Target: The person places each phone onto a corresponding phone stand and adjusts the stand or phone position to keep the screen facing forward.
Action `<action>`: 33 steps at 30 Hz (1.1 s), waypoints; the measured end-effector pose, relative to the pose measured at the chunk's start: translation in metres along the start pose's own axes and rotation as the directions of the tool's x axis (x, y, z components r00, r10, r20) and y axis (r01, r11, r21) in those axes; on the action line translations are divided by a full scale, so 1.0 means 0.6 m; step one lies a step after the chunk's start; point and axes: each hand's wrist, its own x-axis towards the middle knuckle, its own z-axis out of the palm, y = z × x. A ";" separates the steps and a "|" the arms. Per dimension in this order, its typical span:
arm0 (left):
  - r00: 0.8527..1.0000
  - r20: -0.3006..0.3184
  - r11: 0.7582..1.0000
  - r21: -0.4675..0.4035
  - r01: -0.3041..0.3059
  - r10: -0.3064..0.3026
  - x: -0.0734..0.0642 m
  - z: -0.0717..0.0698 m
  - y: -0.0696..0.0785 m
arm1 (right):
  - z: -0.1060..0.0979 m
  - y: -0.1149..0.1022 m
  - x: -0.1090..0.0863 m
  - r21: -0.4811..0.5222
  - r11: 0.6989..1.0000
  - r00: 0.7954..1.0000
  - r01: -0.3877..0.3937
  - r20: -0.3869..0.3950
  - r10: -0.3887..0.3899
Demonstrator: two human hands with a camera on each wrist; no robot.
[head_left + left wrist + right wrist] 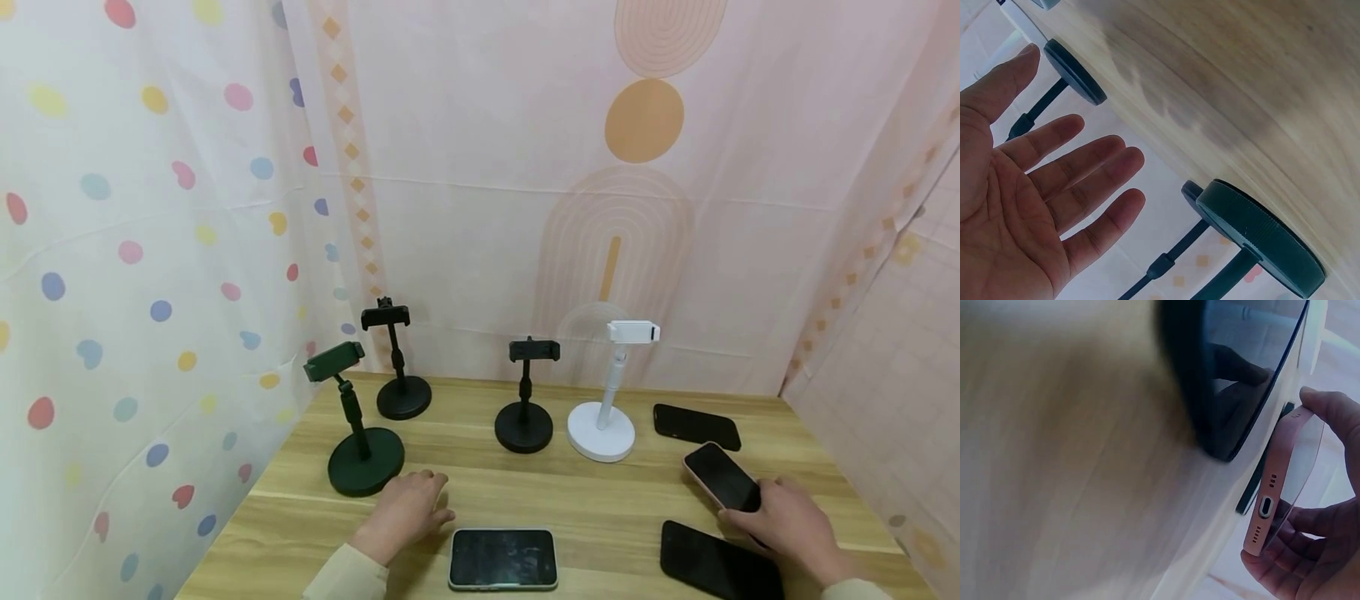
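Observation:
My right hand (791, 521) grips the near end of a phone in a pink case (722, 477), thumb on one long edge and fingers on the other. In the right wrist view the charging port shows on the pink phone's (1267, 503) end. Whether it touches the table is unclear. Just nearer lies a black phone (716, 560), and farther back another black phone (697, 427). My left hand (405, 508) holds nothing, its fingers spread loosely beside the dark green phone stand (365, 461). To its right, a phone with a pale rim (503, 559) lies screen up.
Along the back stand a black phone stand (403, 397) at left, another black phone stand (523, 427) in the middle and a white phone stand (601, 432), all with vacant clamps. Patterned curtains (465, 250) hang behind the wooden table (600, 508) and at both sides.

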 end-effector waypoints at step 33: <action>0.993 -0.084 0.996 0.041 -0.075 0.078 0.022 -0.009 0.021 | 0.052 -0.174 0.018 0.161 0.987 0.982 -0.009 -0.183 0.038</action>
